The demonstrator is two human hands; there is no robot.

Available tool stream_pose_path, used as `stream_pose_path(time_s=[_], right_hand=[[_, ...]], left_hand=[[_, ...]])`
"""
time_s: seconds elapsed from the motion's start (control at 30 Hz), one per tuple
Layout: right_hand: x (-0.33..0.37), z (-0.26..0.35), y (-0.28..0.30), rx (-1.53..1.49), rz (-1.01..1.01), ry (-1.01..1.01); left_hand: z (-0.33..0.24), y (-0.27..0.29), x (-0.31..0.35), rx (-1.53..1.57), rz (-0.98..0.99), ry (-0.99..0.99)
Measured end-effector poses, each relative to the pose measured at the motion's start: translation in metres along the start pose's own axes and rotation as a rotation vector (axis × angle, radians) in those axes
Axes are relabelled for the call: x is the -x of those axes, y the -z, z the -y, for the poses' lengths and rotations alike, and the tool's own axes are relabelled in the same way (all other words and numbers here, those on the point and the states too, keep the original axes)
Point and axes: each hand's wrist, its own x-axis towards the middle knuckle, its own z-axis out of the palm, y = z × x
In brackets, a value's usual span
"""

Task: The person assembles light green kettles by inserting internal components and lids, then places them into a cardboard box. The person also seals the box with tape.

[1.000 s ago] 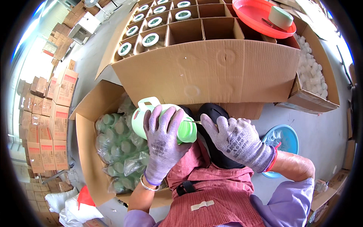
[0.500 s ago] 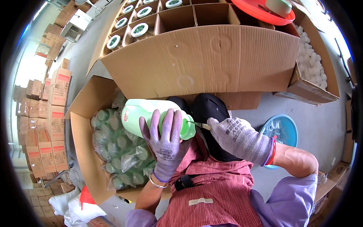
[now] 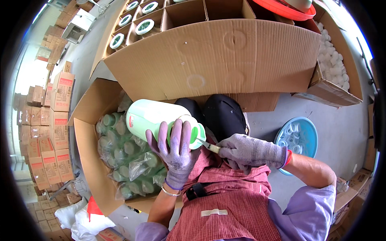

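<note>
A pale green plastic bottle-like container (image 3: pixel 150 114) lies tilted across my lap, its round open mouth turned to the right. My left hand (image 3: pixel 176 146), in a grey-purple glove, presses over its neck end with the fingers laid along the wall and holds it. In my gloved right hand (image 3: pixel 249 152) is a knife (image 3: pixel 213 148) with a light handle. Its thin blade touches the rim of the mouth. The underside of the container and my left thumb's grip are partly hidden.
At left, a carton (image 3: pixel 86 160) holds several green containers in clear plastic. Ahead stands a divided carton (image 3: pixel 217 60) with white-rimmed containers and a red basin (image 3: pixel 281 11). White caps (image 3: pixel 333 60) fill a box at right. A blue basin (image 3: pixel 311 138) holds clear rings.
My right hand has turned and come lower, palm more downward, with the knife now slanting at the mouth's lower right rim. The container has shifted slightly left.
</note>
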Motion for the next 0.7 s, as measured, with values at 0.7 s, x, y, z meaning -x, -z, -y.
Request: stream_pose_path(time_s=[0.7], right_hand=[[-0.040, -0.028, -0.088, -1.437, 0.791, 0.228]], left_hand=[[0.013, -0.016, 0.026, 0.168, -0.221, 0.187]])
